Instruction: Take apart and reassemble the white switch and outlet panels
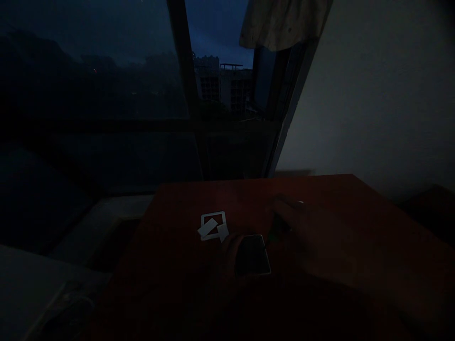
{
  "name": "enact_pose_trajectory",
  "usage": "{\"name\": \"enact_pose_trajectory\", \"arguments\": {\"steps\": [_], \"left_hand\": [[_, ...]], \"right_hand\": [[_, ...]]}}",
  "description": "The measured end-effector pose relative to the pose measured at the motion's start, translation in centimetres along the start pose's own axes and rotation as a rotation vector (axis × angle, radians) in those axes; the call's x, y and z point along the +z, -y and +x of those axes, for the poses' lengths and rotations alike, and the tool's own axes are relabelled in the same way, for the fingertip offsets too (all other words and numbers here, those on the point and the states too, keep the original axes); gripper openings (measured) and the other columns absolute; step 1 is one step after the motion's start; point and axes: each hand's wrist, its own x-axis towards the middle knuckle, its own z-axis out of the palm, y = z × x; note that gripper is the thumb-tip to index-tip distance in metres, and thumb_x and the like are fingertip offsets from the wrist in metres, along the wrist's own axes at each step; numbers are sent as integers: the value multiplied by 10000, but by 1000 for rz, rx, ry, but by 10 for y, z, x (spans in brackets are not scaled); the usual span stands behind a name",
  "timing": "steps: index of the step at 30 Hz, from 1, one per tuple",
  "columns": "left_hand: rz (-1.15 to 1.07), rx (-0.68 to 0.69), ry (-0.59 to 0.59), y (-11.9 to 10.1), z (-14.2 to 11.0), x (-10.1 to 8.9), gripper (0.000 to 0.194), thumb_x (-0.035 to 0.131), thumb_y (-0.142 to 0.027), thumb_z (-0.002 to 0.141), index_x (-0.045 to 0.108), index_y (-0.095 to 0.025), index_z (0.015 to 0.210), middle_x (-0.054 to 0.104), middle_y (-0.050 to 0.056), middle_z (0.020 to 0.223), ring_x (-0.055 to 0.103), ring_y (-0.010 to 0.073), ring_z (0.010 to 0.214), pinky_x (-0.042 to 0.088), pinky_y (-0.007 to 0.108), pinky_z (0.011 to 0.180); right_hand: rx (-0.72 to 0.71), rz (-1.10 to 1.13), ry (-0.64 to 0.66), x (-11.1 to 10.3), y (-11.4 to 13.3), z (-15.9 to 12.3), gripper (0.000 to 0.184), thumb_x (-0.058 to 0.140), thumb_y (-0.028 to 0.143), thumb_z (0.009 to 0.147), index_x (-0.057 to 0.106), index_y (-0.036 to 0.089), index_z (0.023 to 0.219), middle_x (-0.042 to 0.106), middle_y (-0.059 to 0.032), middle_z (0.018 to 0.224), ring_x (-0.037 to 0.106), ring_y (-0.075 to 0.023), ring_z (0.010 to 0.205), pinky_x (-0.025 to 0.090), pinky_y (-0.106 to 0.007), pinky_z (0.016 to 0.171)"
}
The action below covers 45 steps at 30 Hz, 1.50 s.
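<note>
The scene is very dark. My left hand (231, 255) curls its fingers around the left side of a square wall switch panel (254, 255), which has a dark face and a thin pale rim. At the panel's right edge is the narrow tip of what looks like a screwdriver (273, 236), dark with some green. My right hand (289, 215) is closed around its upper part, slightly blurred. Beyond the left hand lie a white square frame (202, 220) and two small white plates, one long plate (208, 228) and one shorter plate (222, 232), resting across it.
All of this is on a reddish-brown table (177, 203). Behind it stands a large window with dark frames (194, 104), buildings outside and a cloth (280, 23) hanging at the top. A pale wall (377, 94) rises on the right.
</note>
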Motion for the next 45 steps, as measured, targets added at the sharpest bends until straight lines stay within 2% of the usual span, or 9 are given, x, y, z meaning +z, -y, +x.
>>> {"name": "enact_pose_trajectory", "arguments": {"steps": [7, 13, 16, 20, 27, 35, 38, 40, 45], "left_hand": [[7, -4, 16, 1, 0, 0, 801, 756, -356, 703, 349, -261, 1386, 328, 100, 1472, 380, 311, 1308, 363, 473, 1062], [-8, 4, 3, -1, 1, 1, 805, 754, -311, 692, 346, -252, 1383, 350, 113, 1453, 376, 315, 1311, 350, 487, 1067], [6, -4, 3, -3, 1, 0, 805, 760, -295, 682, 356, -261, 1377, 357, 107, 1451, 390, 315, 1302, 363, 482, 1058], [18, 11, -10, 0, 0, 1, 803, 756, -368, 699, 351, -264, 1384, 347, 105, 1458, 377, 315, 1311, 355, 479, 1065], [41, 6, 1, 1, 1, 2, 827, 775, -354, 671, 359, -245, 1377, 351, 110, 1451, 383, 312, 1300, 356, 461, 1065], [49, -10, 5, -3, 0, 0, 811, 753, -321, 685, 351, -250, 1386, 345, 114, 1459, 376, 322, 1308, 347, 494, 1064], [47, 0, 3, -3, 0, 0, 809, 753, -328, 686, 354, -251, 1386, 352, 112, 1456, 385, 321, 1302, 354, 488, 1061], [49, 5, -8, -2, 0, 0, 805, 750, -319, 692, 350, -254, 1388, 359, 109, 1450, 385, 316, 1302, 356, 483, 1060], [64, 14, -8, 0, 1, 3, 805, 767, -344, 682, 369, -245, 1375, 367, 123, 1443, 387, 327, 1301, 359, 489, 1056]], "right_hand": [[180, -222, -50, 6, 7, 4, 208, 428, 374, 928, 551, 208, 932, 655, -47, 813, 597, -187, 583, 233, -276, 469], [-63, 59, -2, -2, 2, 1, 209, 459, 146, 857, 527, 205, 1046, 628, -60, 1008, 612, -176, 804, 389, -283, 623], [18, -50, -37, 2, 0, 4, 124, 441, 263, 926, 548, 213, 964, 646, -43, 897, 618, -181, 720, 354, -279, 569], [122, -206, -64, 5, 4, 6, 205, 440, 374, 930, 547, 209, 874, 647, -36, 792, 594, -177, 586, 251, -278, 483], [-23, -3, -20, 0, 0, -4, 195, 449, 165, 888, 502, 204, 1072, 628, -51, 997, 614, -171, 781, 387, -276, 608], [126, -264, -60, 5, 6, 5, 209, 454, 386, 927, 534, 201, 870, 640, -41, 813, 581, -154, 572, 200, -263, 470], [75, -149, -25, -1, 6, 3, 71, 505, 257, 869, 526, 201, 908, 626, -40, 881, 579, -148, 631, 254, -262, 497], [15, -52, 15, -3, 4, 1, 132, 512, 172, 825, 523, 201, 953, 618, -34, 908, 585, -150, 684, 300, -261, 534], [21, -86, 2, -2, 3, -1, 147, 499, 201, 857, 552, 210, 994, 636, -41, 896, 599, -160, 687, 303, -263, 533]]}}
